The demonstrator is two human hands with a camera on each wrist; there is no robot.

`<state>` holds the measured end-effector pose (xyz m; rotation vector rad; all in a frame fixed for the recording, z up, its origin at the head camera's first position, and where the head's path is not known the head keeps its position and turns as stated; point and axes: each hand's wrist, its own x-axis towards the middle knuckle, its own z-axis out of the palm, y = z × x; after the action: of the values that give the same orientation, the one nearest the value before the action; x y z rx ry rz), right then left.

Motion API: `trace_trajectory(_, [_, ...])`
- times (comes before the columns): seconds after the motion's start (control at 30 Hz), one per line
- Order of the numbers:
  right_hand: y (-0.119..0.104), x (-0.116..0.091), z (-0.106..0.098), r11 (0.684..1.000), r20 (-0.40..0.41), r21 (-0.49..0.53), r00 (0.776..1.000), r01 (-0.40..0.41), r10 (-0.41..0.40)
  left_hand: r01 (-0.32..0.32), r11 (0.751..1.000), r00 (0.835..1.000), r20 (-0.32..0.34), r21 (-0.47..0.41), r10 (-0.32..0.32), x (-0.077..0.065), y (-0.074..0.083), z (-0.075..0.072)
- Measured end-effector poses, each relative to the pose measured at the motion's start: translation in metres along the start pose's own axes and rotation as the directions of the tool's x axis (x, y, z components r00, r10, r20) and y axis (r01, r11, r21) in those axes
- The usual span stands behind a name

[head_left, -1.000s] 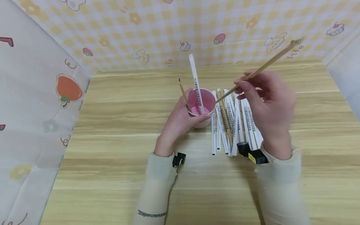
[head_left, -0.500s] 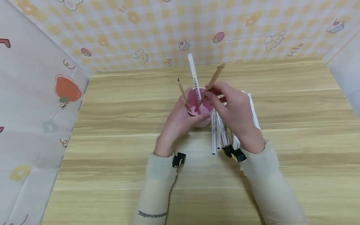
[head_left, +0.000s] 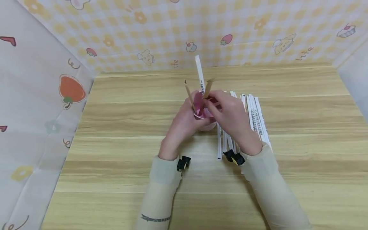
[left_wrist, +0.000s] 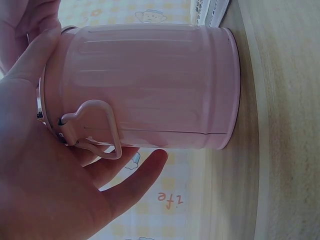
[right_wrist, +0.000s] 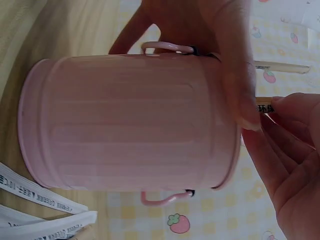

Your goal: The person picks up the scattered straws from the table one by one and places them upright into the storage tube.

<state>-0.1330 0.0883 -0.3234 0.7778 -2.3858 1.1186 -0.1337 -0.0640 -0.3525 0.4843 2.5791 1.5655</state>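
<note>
My left hand (head_left: 187, 118) grips a pink metal bucket (left_wrist: 150, 85) near its rim, thumb across the near side. The bucket is ribbed and has small looped handles. My right hand (head_left: 231, 115) pinches a brown paper-wrapped straw (head_left: 208, 88) over the mouth, its lower end down inside; the right wrist view shows printing on its wrapper (right_wrist: 264, 104). A white paper-wrapped straw (head_left: 199, 68) stands in the bucket, and another brown straw (head_left: 188, 93) leans on the left of the rim. The right hand hides part of the bucket's opening.
Several wrapped straws (head_left: 256, 118), mostly white, lie in a loose row right of the bucket, partly under my right hand and forearm. A wooden tabletop (head_left: 123, 127) lies beneath. Patterned cloth (head_left: 161, 38) rises behind and at the sides.
My right hand has moved left from over the loose straws to the bucket's mouth, and the brown straw has gone down into it, now more upright. The left hand stays on the bucket.
</note>
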Motion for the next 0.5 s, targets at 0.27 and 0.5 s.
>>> trace_trajectory(0.27, [0.002,0.0,0.008,0.998,0.074,-0.052,0.997,-0.032,0.035,-0.015,0.999,1.0,-0.01,0.052,0.016,-0.001,0.0,0.0])
trace_trajectory(0.5, [0.005,0.001,0.011,0.995,0.103,-0.079,0.992,-0.068,0.076,-0.026,0.996,0.999,-0.017,0.086,0.028,0.001,-0.001,0.001])
